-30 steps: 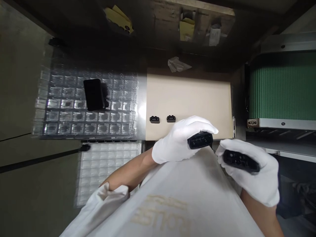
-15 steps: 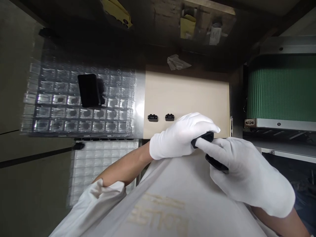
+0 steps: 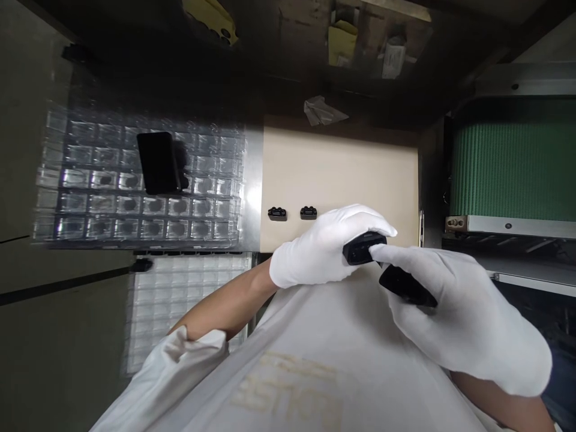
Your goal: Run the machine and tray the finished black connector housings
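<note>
My left hand (image 3: 333,243), in a white glove, is closed on a black plastic housing (image 3: 357,249) with its inner side facing up. In my gloved right hand (image 3: 463,312) is a second dark, glossy piece (image 3: 405,285), gripped between thumb and fingers. The right index fingertip touches the edge of the left housing. Both hands meet in front of my shirt, at the near edge of a beige mat (image 3: 342,174). Two small black parts, a left one (image 3: 278,213) and a right one (image 3: 308,212), sit on the mat beside my left hand.
Clear compartment trays (image 3: 153,207) cover the left of the bench, with a black rectangular object (image 3: 157,162) on top. Another tray (image 3: 189,312) stands lower down. Crumpled plastic (image 3: 323,112) lies behind the mat. A green ribbed conveyor belt (image 3: 513,162) runs at the right.
My right hand has shifted slightly right with its dark piece, away from the left hand. More of both black pieces now shows. The small parts on the mat stay put.
</note>
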A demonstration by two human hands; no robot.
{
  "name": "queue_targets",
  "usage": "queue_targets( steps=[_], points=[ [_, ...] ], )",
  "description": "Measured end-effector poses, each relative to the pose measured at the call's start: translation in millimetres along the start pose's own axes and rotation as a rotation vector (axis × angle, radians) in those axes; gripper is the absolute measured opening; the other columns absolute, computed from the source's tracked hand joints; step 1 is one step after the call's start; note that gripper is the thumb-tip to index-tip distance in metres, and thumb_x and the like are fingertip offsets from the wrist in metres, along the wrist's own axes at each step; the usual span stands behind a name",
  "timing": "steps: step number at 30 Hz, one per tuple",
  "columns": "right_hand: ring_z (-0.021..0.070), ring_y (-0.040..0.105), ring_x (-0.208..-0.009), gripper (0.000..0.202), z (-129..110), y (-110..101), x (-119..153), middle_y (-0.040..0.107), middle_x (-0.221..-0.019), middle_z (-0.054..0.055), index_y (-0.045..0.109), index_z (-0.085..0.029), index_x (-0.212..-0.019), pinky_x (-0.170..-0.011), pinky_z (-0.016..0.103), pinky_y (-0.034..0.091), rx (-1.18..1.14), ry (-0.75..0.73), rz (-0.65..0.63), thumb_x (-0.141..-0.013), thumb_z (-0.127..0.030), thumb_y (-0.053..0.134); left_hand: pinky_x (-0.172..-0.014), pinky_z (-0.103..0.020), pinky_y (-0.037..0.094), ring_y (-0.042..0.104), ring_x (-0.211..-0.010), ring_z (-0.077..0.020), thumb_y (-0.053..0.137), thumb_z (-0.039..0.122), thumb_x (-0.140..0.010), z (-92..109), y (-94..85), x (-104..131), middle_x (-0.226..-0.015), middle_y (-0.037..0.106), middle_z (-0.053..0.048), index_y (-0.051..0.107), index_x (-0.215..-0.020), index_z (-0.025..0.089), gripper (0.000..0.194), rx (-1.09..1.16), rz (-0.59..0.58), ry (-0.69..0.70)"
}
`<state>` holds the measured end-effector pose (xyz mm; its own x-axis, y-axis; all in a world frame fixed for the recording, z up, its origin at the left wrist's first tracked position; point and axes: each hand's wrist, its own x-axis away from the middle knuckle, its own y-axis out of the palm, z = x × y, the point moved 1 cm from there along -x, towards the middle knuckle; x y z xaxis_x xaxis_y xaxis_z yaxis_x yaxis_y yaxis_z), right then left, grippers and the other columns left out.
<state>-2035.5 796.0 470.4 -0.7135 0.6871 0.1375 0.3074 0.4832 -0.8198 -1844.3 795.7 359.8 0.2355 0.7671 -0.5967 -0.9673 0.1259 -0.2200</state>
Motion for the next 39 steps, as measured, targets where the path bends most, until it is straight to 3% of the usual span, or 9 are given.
queue_targets(
  steps=[3,8,14,17,24,28,32,36,39],
  points=[
    [0.015,0.053,-0.053,0.064,-6,1,-4,0.063,-0.069,-0.003,0.062,-0.026,-0.131,-0.051,0.029,0.035,0.013,-0.015,-0.083,-0.071,-0.008,0.051,-0.086,-0.035,0.061,0.072,-0.099,-0.0195,0.066,0.006,-0.089,1,-0.1,-1,-0.11,0.074,-0.005,0.062,-0.122,0.024,0.038,0.018,-0.038,-0.024],
    [0.0102,0.036,-0.04,0.05,-5,5,-14,0.053,-0.055,-0.008,0.066,-0.027,-0.112,-0.043,0.027,0.02,0.021,0.088,-0.19,-0.068,-0.007,0.053,-0.088,-0.034,0.059,0.071,-0.099,-0.0191,0.061,0.0,-0.086,0,2.5,-2,-0.108,0.074,-0.006,0.062,-0.118,0.022,0.039,-0.002,-0.084,-0.032],
    [0.0088,0.05,-0.048,0.036,24,1,-12,0.06,-0.06,-0.009,0.068,-0.026,-0.086,-0.047,0.021,0.039,-0.332,0.142,-0.368,-0.065,-0.001,0.053,-0.086,-0.029,0.06,0.073,-0.095,-0.0163,0.059,0.007,-0.095,0,4.7,-2,-0.105,0.076,-0.005,0.065,-0.109,0.021,0.021,0.08,-0.165,-0.094],
    [0.01,0.062,-0.059,0.038,37,-3,-2,0.07,-0.071,-0.007,0.071,-0.024,-0.086,-0.055,0.02,0.048,-0.469,0.143,-0.423,-0.063,0.001,0.054,-0.089,-0.027,0.06,0.074,-0.1,-0.0164,0.061,0.008,-0.095,5,0.4,-3,-0.108,0.077,-0.006,0.066,-0.11,0.02,0.02,0.116,-0.149,-0.15],
    [0.0129,0.07,-0.065,0.031,44,-10,16,0.075,-0.081,-0.001,0.07,-0.021,-0.089,-0.057,0.021,0.055,-0.769,0.195,-0.319,-0.065,-0.002,0.062,-0.092,-0.028,0.06,0.074,-0.105,-0.0176,0.065,0.006,-0.091,9,-4.3,-6,-0.112,0.077,-0.007,0.067,-0.112,0.021,0.025,0.266,-0.133,-0.217],
    [0.0125,0.067,-0.063,0.055,31,-4,10,0.075,-0.084,-0.002,0.072,-0.026,-0.122,-0.057,0.022,0.053,-0.611,0.219,-0.245,-0.072,-0.004,0.062,-0.092,-0.03,0.06,0.074,-0.104,-0.0183,0.066,0.006,-0.089,8,-1.1,-7,-0.112,0.077,-0.006,0.066,-0.112,0.021,0.029,0.266,-0.152,-0.226],
    [0.0122,0.061,-0.056,0.076,14,2,3,0.07,-0.074,-0.007,0.058,-0.032,-0.147,-0.057,0.024,0.05,-0.371,0.252,-0.305,-0.076,-0.005,0.056,-0.091,-0.031,0.059,0.073,-0.103,-0.0184,0.064,0.008,-0.087,10,1.1,-7,-0.112,0.076,-0.005,0.065,-0.113,0.021,0.029,0.213,-0.221,-0.318],
    [0.0161,0.071,-0.077,0.066,23,-6,16,0.076,-0.089,-0.003,0.063,-0.029,-0.136,-0.072,0.026,0.056,-0.388,0.237,-0.354,-0.074,-0.008,0.059,-0.088,-0.032,0.057,0.072,-0.105,-0.0214,0.07,0.02,-0.086,-2,1.9,-6,-0.12,0.073,-0.005,0.062,-0.121,0.023,0.035,0.122,-0.369,-0.589],
    [0.0196,0.073,-0.088,0.044,66,1,25,0.077,-0.103,0.003,0.065,-0.025,-0.122,-0.076,0.028,0.057,-0.32,0.405,-0.303,-0.079,-0.015,0.062,-0.083,-0.034,0.056,0.073,-0.098,-0.0252,0.066,0.029,-0.091,-32,12.0,-5,-0.116,0.074,-0.008,0.06,-0.125,0.022,0.035,-0.016,-0.534,-0.752]
  ],
)
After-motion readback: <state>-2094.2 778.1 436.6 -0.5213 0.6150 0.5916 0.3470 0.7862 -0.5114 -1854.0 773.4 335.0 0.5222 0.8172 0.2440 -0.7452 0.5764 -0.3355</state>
